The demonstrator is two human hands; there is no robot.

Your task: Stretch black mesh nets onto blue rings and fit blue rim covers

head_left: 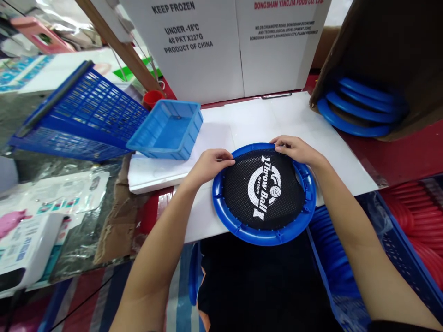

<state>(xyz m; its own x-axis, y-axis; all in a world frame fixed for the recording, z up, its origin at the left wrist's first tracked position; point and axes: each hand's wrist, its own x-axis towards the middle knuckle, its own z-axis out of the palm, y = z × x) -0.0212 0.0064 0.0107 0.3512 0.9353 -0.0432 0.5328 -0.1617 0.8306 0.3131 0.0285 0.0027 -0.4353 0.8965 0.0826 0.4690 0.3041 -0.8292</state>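
Note:
A blue plastic ring [256, 236] lies near the front edge of the white work surface, its front part jutting over my lap. Inside it sits a round black mesh net [238, 184] printed "Throw Ball". A gap shows between net and ring at the right side. My left hand [212, 165] pinches the net's edge at the ring's upper left. At the far rim, my right hand [294, 148] has its fingers closed on the net's edge; the fingertips partly hide the contact there.
A light-blue tray [169, 131] stands left, beside a tilted blue basket [86, 108] and a red cup [152, 97]. Behind is a white carton [207, 69]. Blue rings [360, 108] sit in a brown box at right. Crates with blue [332, 253] and red rings [411, 212] stand lower right.

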